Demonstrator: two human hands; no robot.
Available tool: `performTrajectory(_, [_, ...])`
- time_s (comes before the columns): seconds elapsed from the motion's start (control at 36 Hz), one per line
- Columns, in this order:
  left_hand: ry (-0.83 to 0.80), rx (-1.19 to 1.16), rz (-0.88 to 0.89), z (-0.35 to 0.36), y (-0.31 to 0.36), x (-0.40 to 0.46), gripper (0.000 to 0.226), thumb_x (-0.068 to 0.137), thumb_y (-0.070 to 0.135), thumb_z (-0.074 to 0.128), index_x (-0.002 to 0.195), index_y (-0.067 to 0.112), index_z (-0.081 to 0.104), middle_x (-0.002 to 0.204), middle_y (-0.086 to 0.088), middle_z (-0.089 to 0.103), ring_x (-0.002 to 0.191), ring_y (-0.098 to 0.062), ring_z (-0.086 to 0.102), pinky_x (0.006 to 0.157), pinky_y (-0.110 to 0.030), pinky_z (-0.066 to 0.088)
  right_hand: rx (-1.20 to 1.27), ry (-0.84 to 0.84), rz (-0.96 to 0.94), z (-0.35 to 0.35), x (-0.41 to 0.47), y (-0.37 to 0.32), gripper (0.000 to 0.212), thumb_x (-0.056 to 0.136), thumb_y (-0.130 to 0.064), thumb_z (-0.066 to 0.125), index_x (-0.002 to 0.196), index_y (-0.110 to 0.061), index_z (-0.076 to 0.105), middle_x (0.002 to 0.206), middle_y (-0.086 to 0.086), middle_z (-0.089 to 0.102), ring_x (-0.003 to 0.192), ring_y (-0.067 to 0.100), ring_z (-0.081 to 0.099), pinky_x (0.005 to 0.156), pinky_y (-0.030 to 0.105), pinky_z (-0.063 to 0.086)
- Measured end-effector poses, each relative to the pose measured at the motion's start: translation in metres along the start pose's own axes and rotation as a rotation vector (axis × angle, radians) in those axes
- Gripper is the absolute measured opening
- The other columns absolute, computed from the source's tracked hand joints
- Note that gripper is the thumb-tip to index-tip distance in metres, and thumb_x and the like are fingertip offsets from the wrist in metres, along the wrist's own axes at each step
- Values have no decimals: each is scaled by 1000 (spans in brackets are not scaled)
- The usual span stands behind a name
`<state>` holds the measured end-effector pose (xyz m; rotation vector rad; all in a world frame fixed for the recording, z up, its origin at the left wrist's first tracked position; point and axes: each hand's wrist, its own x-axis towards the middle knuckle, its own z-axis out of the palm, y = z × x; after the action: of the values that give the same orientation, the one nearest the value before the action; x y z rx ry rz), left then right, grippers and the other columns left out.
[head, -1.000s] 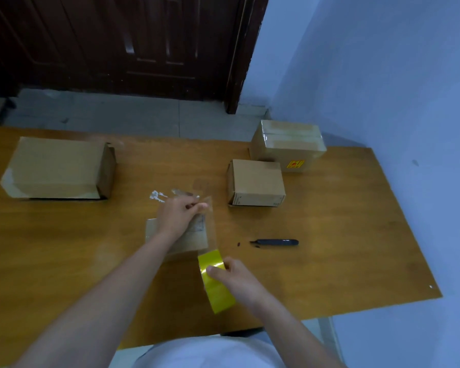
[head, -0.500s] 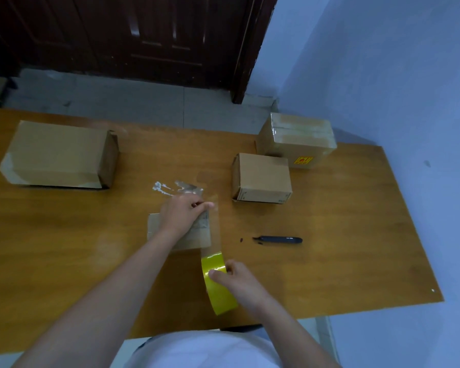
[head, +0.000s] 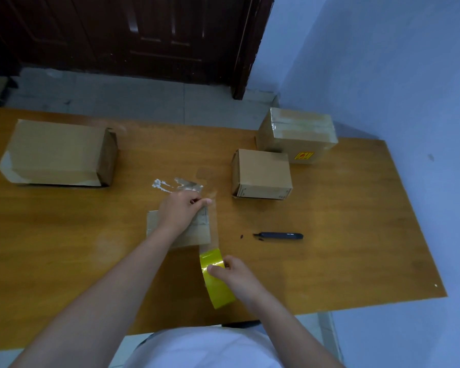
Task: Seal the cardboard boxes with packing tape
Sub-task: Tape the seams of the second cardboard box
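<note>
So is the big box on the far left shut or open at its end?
Open: the big box lies on its side, its right-end flap ajar.

Plain indoor room, wooden table [head: 64, 248], dark door [head: 144, 35], tiled floor [head: 117, 96]

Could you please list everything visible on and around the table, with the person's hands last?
Table: one, orange-brown wood.
Cardboard boxes: four, brown; long box far left, taped box far right, medium box before it, small box under the left hand.
Tape roll: one, yellow, near edge.
Tape strip: clear, from roll to small box.
Tape scraps: clear, mid-table.
Knife: one, black, right of small box.
Door: dark brown, behind.
Left hand: pinches tape on small box.
Right hand: grips the roll.
</note>
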<state>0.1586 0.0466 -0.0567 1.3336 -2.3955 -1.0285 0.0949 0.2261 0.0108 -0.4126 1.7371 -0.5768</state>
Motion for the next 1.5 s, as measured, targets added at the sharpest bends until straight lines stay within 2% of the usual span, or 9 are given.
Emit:
performTrajectory(0.19, [-31, -12, -49, 0, -1, 2, 39, 86, 52, 61, 74, 17, 71, 68, 2, 59, 67, -17, 53, 53, -28, 30, 70, -28, 19, -3, -2, -2, 43, 97, -24, 52, 133, 0, 44, 136, 18, 49, 124, 31, 48, 97, 37, 41])
performTrajectory(0.39, [-187, -58, -185, -2, 0, 16, 35, 83, 51, 65, 84, 17, 75, 83, 0, 66, 85, -21, 59, 67, -32, 42, 198, -16, 43, -2, 3, 0, 40, 96, -16, 53, 132, 1, 45, 130, 23, 55, 118, 38, 54, 88, 39, 47])
performTrajectory(0.5, [-283, -128, -301, -1, -3, 27, 29, 79, 48, 72, 80, 18, 74, 94, -2, 65, 95, -25, 58, 79, -34, 44, 207, -19, 49, 3, 10, 3, 18, 86, -27, 65, 99, -17, 59, 117, 27, 62, 98, 35, 62, 87, 47, 48])
performTrajectory(0.64, [-353, -126, -398, 1, -7, 34, 23, 78, 40, 72, 76, 18, 65, 84, -5, 60, 80, -24, 56, 71, -31, 39, 244, -14, 46, 5, 42, 33, 84, 54, -56, 72, 122, -11, 53, 123, 16, 60, 113, 34, 58, 103, 52, 41])
performTrajectory(0.78, [-346, -11, -416, 7, -9, 36, 19, 82, 33, 66, 72, 17, 69, 97, -11, 67, 94, -30, 61, 77, -32, 45, 253, 26, 25, 10, 44, 30, 70, 62, -51, 69, 119, -12, 55, 122, 18, 61, 113, 35, 59, 101, 54, 42])
performTrajectory(1.06, [-151, 51, -313, 11, -3, 28, 7, 85, 19, 58, 85, 19, 65, 90, -3, 64, 81, -23, 55, 69, -29, 42, 274, -37, -27, 9, 57, 40, 103, 51, -61, 70, 134, -6, 46, 132, 21, 54, 120, 37, 53, 104, 55, 39])
performTrajectory(1.17, [286, -84, 125, 10, -3, -3, 3, 85, 4, 56, 83, 6, 57, 81, 2, 45, 77, -18, 42, 66, -29, 33, 277, -37, -21, 5, 47, 29, 77, 66, -50, 71, 125, -5, 52, 119, 19, 62, 109, 34, 60, 101, 52, 44])
performTrajectory(1.31, [263, -22, 392, 13, -2, -49, 4, 84, 5, 57, 80, 4, 58, 77, 0, 49, 78, -18, 44, 64, -23, 31, 310, -112, -46, -8, 46, 34, 3, 93, -16, 58, 95, -14, 57, 84, 9, 66, 74, 21, 64, 76, 36, 52])
performTrajectory(1.5, [174, 273, 312, 34, -8, -99, 37, 92, 31, 43, 107, 9, 69, 108, -8, 63, 99, -30, 58, 78, -42, 53, 241, -109, -134, -5, 43, 42, 16, 94, -26, 57, 88, -11, 62, 79, 9, 66, 63, 17, 66, 66, 32, 54])
